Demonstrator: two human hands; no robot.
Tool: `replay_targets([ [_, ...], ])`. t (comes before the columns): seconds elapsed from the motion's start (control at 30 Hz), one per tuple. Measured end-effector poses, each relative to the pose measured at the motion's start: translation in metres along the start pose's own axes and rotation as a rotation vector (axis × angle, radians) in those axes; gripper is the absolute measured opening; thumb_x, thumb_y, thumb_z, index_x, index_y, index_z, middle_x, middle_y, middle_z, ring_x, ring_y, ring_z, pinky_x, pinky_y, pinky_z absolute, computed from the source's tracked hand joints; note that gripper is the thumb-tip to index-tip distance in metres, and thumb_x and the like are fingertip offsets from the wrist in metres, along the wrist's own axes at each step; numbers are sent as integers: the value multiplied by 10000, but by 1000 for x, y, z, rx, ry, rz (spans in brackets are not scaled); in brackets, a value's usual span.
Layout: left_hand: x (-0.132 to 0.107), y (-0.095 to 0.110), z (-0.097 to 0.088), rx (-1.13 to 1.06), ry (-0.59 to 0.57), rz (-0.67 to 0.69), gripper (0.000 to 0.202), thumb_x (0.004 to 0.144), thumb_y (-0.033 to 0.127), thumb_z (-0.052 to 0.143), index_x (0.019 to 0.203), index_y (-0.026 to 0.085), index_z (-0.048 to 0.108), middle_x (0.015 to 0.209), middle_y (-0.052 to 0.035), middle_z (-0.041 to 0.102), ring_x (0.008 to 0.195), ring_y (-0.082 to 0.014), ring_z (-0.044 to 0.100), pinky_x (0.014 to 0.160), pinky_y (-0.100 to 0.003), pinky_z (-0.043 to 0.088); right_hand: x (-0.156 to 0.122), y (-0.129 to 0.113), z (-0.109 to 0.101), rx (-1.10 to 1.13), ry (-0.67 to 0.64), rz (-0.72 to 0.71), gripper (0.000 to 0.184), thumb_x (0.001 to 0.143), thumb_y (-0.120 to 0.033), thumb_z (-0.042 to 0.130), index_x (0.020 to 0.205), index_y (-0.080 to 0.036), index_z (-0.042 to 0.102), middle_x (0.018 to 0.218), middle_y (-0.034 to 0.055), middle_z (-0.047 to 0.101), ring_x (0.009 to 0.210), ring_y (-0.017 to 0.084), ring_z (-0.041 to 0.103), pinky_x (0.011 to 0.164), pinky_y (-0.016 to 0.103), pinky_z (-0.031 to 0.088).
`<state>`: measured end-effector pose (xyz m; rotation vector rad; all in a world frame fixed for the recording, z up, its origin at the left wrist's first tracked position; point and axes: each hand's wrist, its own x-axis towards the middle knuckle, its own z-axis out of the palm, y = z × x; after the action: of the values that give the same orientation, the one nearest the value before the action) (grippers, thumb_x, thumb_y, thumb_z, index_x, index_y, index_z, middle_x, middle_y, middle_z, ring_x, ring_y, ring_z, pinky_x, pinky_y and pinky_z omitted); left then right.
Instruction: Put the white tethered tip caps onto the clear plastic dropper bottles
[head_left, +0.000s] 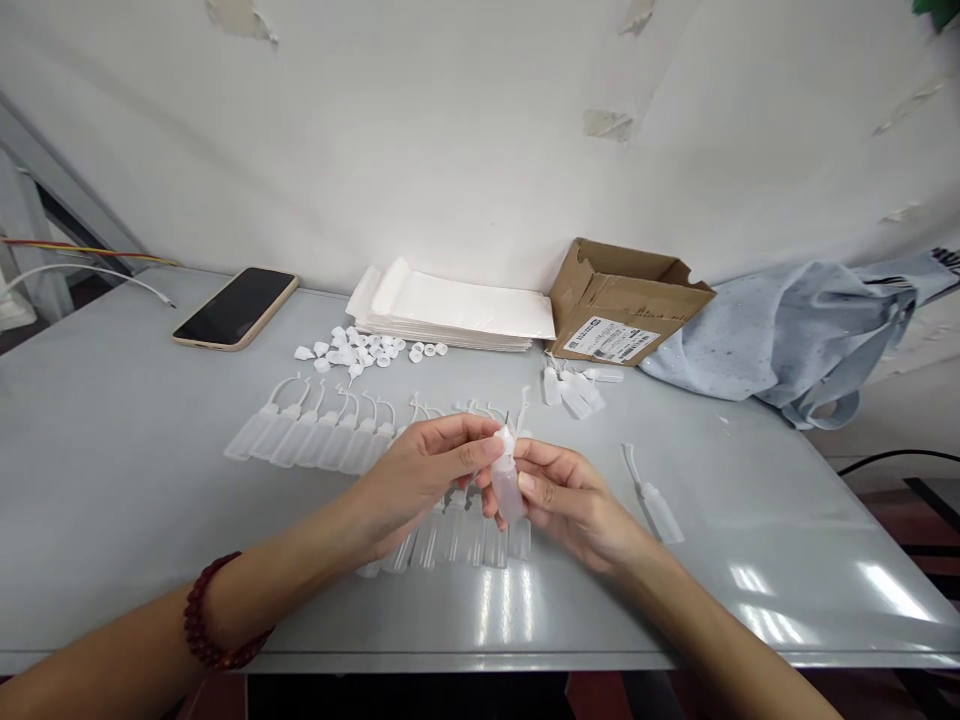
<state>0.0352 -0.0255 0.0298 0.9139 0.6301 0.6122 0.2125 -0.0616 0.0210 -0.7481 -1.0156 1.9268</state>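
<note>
My right hand (574, 500) is closed around a small translucent squeeze bottle (508, 492), held upright over the table. The fingers of my left hand (431, 470) pinch the white needle-tip cap (506, 440) on the bottle's top, its thin metal needle pointing up. Beneath and behind my hands lie similar bottles (457, 535) in a row, partly covered by the hands. Further left is another row of bottles (330, 440) with thin curved strips at their tops. A single bottle (661, 512) lies to the right of my right hand.
Loose white caps (356, 350) are heaped behind the rows. A phone (236, 308) lies at the back left. White envelopes (457, 305) are stacked against the wall beside an open cardboard box (626, 305). More bottles (576, 390) lie before the box. Grey-blue cloth (795, 330) covers the back right.
</note>
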Motion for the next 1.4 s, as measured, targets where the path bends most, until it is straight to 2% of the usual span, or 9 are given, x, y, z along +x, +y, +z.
replay_targets([
  [0.17,-1,5,2,139,-10,102,113,840,300,626,883,202,590,652,57,516,609,-148,642,710,-356,530,-1,-3,0,42,46,27,201,811,-278,666,981,-170,666,874,52,663,721,137,613,641,259,469],
  [0.27,-2,7,-1,367,60,170,141,837,338,607,863,200,586,664,25,550,677,-175,623,692,-348,512,-1,-4,1,50,54,38,209,801,-288,668,967,-161,671,866,54,648,689,132,583,618,258,446],
  [0.37,-3,7,-3,632,151,259,159,832,361,603,861,206,618,769,-13,606,779,-179,573,728,-325,466,-1,-4,2,43,81,29,191,820,-297,633,927,-146,674,792,40,611,609,109,502,591,256,396],
  [0.5,-3,5,-3,812,186,336,134,847,343,581,875,227,641,896,-11,627,816,-161,530,730,-297,429,-2,-3,4,-44,118,32,224,877,-355,548,877,-149,636,726,15,543,559,97,402,568,263,314],
  [0.67,-3,5,-2,951,139,435,83,833,283,586,871,234,642,860,-6,625,822,-166,532,705,-284,412,-4,-2,8,-264,156,-27,331,909,-432,499,706,-171,512,617,-37,412,539,90,305,545,264,245],
  [0.9,-7,10,-5,983,51,414,52,824,264,604,848,224,629,804,13,610,806,-152,539,732,-274,415,-5,-1,11,-375,182,-2,383,910,-437,472,626,-189,404,575,-51,372,507,77,255,487,253,205],
  [1.07,-10,14,-6,1092,-30,377,30,810,230,584,807,206,601,770,16,603,764,-142,537,711,-262,411,-8,2,11,-611,180,-24,376,949,-389,394,632,-188,405,578,-43,382,528,87,315,514,252,273],
  [1.23,-10,14,-7,1196,-69,334,105,824,236,566,738,177,576,704,35,572,666,-104,513,671,-240,390,-11,9,10,-858,186,-83,354,966,-345,332,644,-202,369,577,-44,379,519,93,343,511,247,296],
  [1.4,-10,10,-10,1201,-126,382,84,865,217,561,801,171,592,710,42,575,656,-85,514,647,-211,385,-12,11,8,-944,232,-113,279,956,-330,342,724,-201,426,552,-59,365,494,98,340,492,247,292],
])
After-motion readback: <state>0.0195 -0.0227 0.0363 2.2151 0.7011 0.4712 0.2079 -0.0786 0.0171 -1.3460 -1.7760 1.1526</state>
